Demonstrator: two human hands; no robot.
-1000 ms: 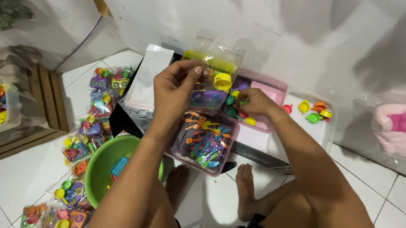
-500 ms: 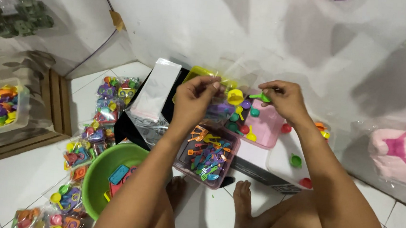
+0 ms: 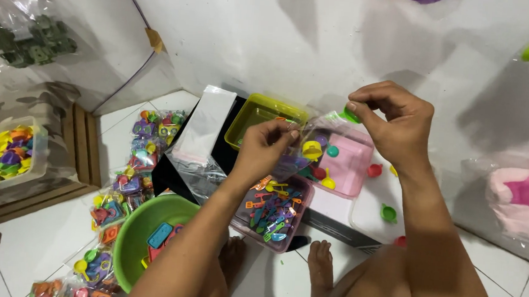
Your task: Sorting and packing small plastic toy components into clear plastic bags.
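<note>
Holding a clear plastic bag of colourful toy pieces, left hand pinching its rim, right hand raised, pinching a green toy piece.

I see a white-tiled floor meeting plain white walls; a wooden crate stands at left.

A clear plastic bag is hanging at frame centre between the left hand and the right hand. Filled toy packets are lying in a row at lower left. Flat empty bags are lying left of centre.
</note>
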